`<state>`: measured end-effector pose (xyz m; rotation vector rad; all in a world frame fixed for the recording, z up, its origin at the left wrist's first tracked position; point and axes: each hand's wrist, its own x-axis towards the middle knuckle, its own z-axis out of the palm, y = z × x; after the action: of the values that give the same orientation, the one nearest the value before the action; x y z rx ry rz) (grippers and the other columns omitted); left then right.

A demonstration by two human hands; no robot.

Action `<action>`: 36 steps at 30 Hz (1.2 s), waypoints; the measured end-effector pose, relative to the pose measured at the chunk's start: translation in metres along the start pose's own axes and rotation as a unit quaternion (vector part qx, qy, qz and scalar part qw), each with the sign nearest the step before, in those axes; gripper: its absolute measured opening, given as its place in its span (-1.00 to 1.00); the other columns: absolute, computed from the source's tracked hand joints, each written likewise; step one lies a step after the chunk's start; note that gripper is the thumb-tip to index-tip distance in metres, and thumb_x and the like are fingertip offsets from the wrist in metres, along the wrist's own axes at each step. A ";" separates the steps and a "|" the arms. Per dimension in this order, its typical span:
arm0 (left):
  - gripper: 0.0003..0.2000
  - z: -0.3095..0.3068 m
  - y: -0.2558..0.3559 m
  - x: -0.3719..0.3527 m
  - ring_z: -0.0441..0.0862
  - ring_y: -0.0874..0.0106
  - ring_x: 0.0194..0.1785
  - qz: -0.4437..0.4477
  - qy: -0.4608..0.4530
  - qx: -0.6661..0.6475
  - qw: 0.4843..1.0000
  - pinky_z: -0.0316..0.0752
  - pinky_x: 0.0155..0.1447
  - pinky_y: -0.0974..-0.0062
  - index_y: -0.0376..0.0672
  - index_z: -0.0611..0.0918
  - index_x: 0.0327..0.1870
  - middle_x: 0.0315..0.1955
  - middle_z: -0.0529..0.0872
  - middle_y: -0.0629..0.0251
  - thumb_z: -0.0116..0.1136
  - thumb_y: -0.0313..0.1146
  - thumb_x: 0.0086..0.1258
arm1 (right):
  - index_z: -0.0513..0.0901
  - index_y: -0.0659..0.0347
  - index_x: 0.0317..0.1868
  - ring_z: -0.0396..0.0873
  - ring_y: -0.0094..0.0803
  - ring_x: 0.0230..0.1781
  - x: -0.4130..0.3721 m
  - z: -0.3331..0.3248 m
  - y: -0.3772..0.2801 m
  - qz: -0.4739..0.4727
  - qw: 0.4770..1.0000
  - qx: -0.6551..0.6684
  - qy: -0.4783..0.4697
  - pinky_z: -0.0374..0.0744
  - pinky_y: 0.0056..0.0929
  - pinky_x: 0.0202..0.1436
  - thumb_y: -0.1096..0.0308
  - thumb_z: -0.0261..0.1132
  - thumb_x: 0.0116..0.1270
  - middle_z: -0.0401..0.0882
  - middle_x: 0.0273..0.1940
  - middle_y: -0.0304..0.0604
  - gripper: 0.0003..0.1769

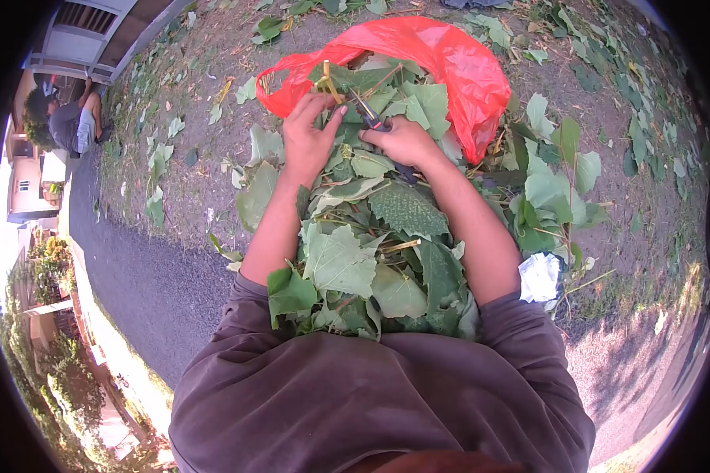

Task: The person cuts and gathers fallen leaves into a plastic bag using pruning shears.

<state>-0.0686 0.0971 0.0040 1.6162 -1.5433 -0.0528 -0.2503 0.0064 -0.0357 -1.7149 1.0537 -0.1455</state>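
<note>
My left hand (pixel 309 132) is closed, with thumb and fingers pinching a yellowish-brown stem (pixel 328 81) that points up. In my right hand (pixel 406 143) are pruning shears (pixel 370 117) with dark and red handles, their blades angled toward the stem. Under both forearms, a heap of large green lobed leaves (pixel 341 258) covers my lap. Just beyond my hands lies a red plastic bag (pixel 469 79), its mouth spread around more leaves (pixel 430 102).
Leafy cut shoots (pixel 556 193) lie to the right, beside a crumpled white wrapper (pixel 539 277). Loose leaves (pixel 159 158) litter the dirt ground. A paved strip (pixel 134 229) runs along the left. Another person (pixel 75 124) sits far off at upper left near a building.
</note>
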 end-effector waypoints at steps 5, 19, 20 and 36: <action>-0.78 0.005 -0.033 0.002 0.76 0.47 -0.04 -0.080 0.107 -0.110 0.985 0.61 0.12 0.48 -0.29 0.75 0.02 -0.07 0.82 0.19 0.46 -0.53 0.40 | 0.71 0.35 0.22 0.76 0.03 0.09 0.012 0.001 0.009 0.007 0.997 0.065 -0.037 0.63 -0.20 0.20 -0.38 0.40 0.15 0.79 0.04 0.23 -0.05; -0.81 -0.011 -0.046 0.008 0.75 0.29 0.19 -0.256 0.196 -0.490 0.810 0.71 0.24 0.23 -0.17 0.65 0.14 0.11 0.77 0.16 0.22 -0.37 0.63 | 0.56 0.28 0.45 0.68 0.09 0.25 0.001 0.008 0.001 -0.016 0.998 -0.019 -0.064 0.54 -0.19 0.35 -0.47 0.35 0.16 0.69 0.24 0.30 0.10; -0.81 -0.013 -0.042 0.009 0.74 0.30 0.17 -0.252 0.182 -0.520 0.796 0.68 0.27 0.24 -0.17 0.65 0.16 0.08 0.76 0.18 0.18 -0.35 0.65 | 0.58 0.32 0.42 0.69 0.10 0.24 0.000 0.007 0.001 -0.021 0.998 -0.013 -0.063 0.55 -0.18 0.34 -0.46 0.35 0.17 0.70 0.22 0.30 0.08; -0.66 -0.002 -0.033 0.001 0.60 0.42 -0.04 -0.166 0.103 -0.156 0.968 0.46 0.19 0.38 -0.27 0.63 0.06 -0.19 0.69 0.22 -0.14 -0.19 0.79 | 0.56 0.11 0.37 0.70 -0.30 0.01 0.002 -0.002 -0.003 -0.076 0.812 0.573 -0.082 0.62 -0.23 0.14 -0.25 0.18 0.58 0.75 0.04 -0.09 -0.34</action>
<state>-0.0411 0.0920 -0.0134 1.5549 -1.0362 -0.2861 -0.2486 0.0038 -0.0336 -0.6625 0.4697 -0.5936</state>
